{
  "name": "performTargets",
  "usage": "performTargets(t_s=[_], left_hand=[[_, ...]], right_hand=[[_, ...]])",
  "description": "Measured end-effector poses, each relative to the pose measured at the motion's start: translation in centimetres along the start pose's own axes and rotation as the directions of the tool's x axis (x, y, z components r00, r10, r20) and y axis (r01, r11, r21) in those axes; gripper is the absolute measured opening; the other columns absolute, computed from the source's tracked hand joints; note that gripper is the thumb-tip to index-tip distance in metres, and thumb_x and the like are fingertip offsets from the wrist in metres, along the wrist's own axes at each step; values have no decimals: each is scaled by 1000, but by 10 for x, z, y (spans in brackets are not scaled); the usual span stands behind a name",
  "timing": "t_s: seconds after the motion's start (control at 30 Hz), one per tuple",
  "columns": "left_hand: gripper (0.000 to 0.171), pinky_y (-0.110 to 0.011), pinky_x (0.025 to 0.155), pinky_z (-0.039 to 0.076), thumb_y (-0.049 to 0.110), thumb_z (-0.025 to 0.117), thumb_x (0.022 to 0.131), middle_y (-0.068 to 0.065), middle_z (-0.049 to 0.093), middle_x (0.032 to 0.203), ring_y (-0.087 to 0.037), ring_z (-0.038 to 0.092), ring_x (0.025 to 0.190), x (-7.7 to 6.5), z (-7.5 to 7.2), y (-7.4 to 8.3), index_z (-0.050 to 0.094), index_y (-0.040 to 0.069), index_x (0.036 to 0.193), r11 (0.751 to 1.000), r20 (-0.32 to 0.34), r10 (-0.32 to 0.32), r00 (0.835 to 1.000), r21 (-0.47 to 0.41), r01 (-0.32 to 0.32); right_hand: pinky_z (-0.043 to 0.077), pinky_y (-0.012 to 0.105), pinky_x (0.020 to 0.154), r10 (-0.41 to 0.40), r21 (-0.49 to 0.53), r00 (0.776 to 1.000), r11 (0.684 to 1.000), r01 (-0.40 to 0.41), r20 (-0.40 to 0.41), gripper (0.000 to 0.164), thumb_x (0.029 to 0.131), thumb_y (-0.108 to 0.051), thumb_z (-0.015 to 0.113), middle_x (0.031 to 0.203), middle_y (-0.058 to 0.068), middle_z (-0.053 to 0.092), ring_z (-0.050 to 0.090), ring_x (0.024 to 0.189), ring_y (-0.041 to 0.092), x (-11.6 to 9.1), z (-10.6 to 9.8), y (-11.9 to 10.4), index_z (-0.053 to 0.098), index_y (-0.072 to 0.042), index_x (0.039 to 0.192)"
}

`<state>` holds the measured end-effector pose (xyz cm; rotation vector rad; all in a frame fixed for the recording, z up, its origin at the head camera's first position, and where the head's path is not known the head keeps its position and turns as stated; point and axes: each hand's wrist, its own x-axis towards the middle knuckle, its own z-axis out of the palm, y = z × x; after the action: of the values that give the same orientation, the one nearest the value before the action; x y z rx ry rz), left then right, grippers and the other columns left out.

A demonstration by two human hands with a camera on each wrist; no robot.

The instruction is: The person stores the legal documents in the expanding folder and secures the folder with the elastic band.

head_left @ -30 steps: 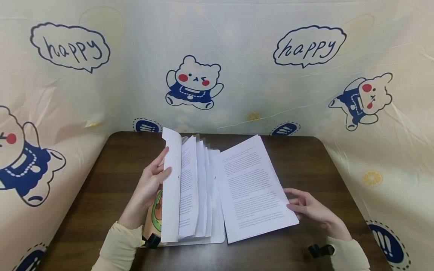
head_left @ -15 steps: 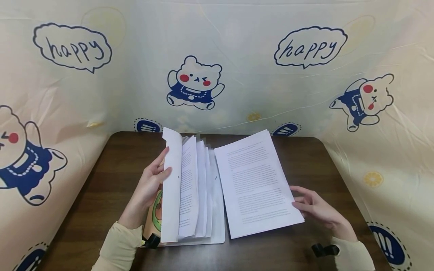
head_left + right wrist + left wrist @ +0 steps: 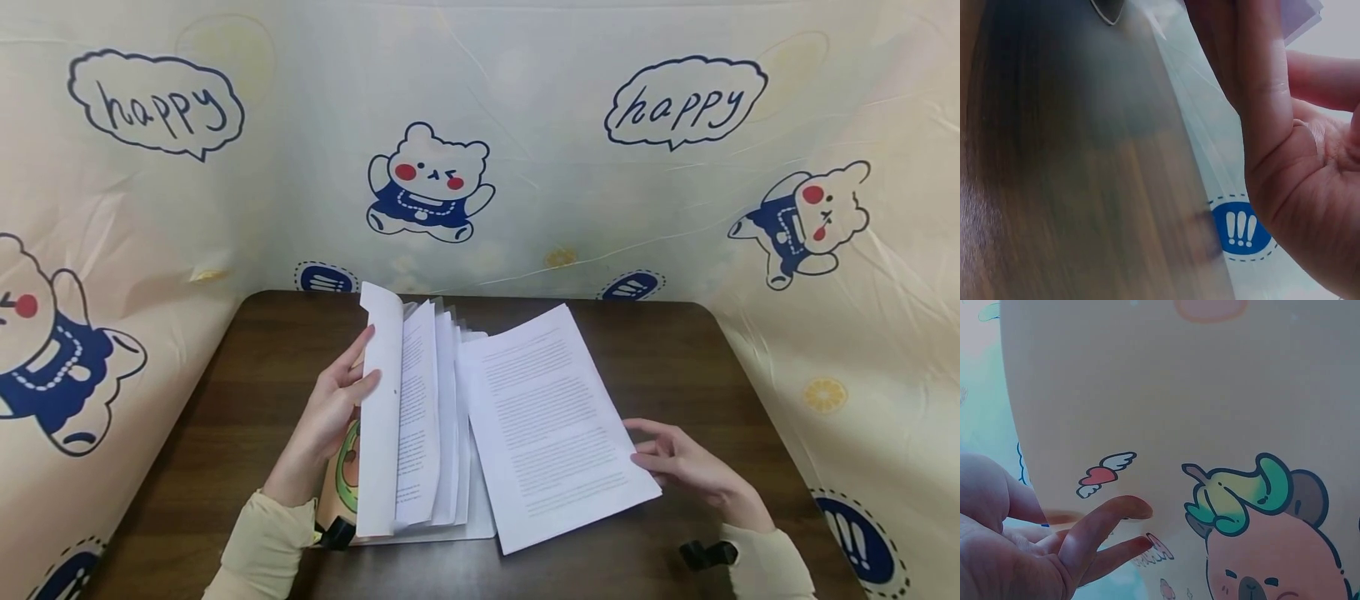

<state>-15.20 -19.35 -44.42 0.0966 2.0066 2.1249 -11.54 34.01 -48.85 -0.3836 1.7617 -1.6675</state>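
A folder [image 3: 378, 450] stands partly opened left of centre, its white inner cover bent up and printed pages in clear sleeves fanned beside it. My left hand [image 3: 330, 408] holds that cover, thumb on the inside and fingers behind. In the left wrist view the cover's outside [image 3: 1116, 381] shows a cartoon animal and a winged heart, with fingers of my left hand [image 3: 1054, 550] against it. My right hand [image 3: 693, 475] pinches the right edge of some printed paper sheets [image 3: 555, 417], tilted over the folder's right side. Only a corner of the paper [image 3: 1300, 19] appears in the right wrist view.
A dark wooden table [image 3: 652, 358] lies under everything. Behind and at both sides hangs a pale curtain [image 3: 555, 183] with cartoon bears. Black wrist mounts [image 3: 708, 556] sit at both cuffs.
The paper sheets in my right hand first shifted right and away from the folder, then came back left and now overlap its right side. My left hand and the folder stay put.
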Motion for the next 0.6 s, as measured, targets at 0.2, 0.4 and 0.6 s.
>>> performTargets(t_s=[0.2,0.4,0.6], left_hand=[[72,-29,82,68,14,52,116,-15,64,155,-11,78,105,0,0,-1,18,27,178,1000,3,1,1000,8,-1],[72,-30,82,68,15,51,116,-20,61,157,-11,79,106,1,0,-1,17,28,178,1000,7,-7,1000,19,6],[71,-29,81,68,15,51,117,-23,58,160,-10,78,105,0,0,0,18,29,178,1000,-4,-8,1000,14,8]], right_hand=[[68,28,84,-13,-2,999,1000,13,-32,51,114,-3,53,125,-3,84,83,104,17,1,0,-3,35,9,160],[68,30,84,-24,30,998,999,26,-54,46,114,-1,50,125,-2,84,83,104,18,-10,-6,-7,45,-5,160],[67,27,80,-12,58,1000,998,13,-29,45,114,-1,49,126,1,84,83,103,18,-16,-8,-4,54,-18,155]])
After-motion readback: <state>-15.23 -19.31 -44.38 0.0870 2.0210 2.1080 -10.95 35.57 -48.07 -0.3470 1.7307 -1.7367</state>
